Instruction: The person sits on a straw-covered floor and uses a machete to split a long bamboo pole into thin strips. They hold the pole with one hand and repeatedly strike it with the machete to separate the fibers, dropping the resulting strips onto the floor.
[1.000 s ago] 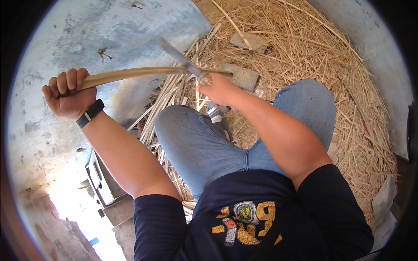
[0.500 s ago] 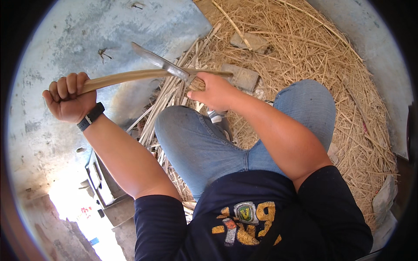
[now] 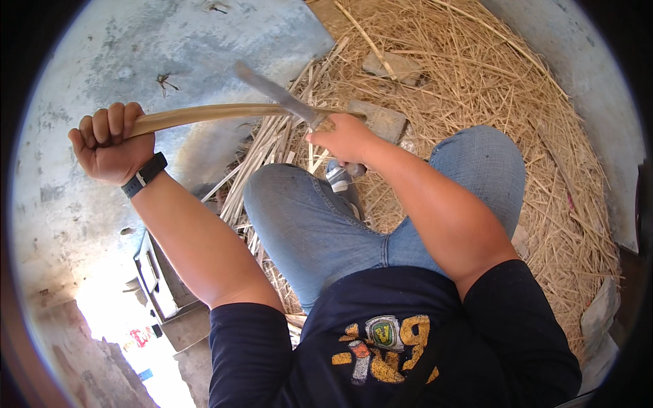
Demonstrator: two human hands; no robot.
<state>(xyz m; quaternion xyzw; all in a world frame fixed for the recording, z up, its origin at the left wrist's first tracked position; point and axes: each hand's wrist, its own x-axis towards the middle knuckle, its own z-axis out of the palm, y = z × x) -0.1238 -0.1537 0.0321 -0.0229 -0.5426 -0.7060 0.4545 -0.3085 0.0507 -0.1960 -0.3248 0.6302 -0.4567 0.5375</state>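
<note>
My left hand [image 3: 114,141], at the far left, is closed round one end of a long, pale split-bamboo strip [image 3: 204,116]. The strip bows slightly upward and runs right, its other end passing by my right hand. A knife [image 3: 277,93] is gripped in my right hand [image 3: 348,140], its broad, slightly blurred blade pointing up and left. Blade and strip cross just left of my right fist; whether the edge bites into the strip I cannot tell. Most of the knife's handle is hidden by my fingers.
Thin pale strips [image 3: 264,153] lie in a pile beside my left knee. Dry shavings [image 3: 469,81] cover the floor ahead and to the right, with flat bricks [image 3: 381,121] among them. A stained blue-white wall [image 3: 224,41] rises at the upper left, and a stone [image 3: 600,309] sits far right.
My right hand and the knife have shifted right along the strip, toward its far end. My left hand has risen slightly, still holding the strip.
</note>
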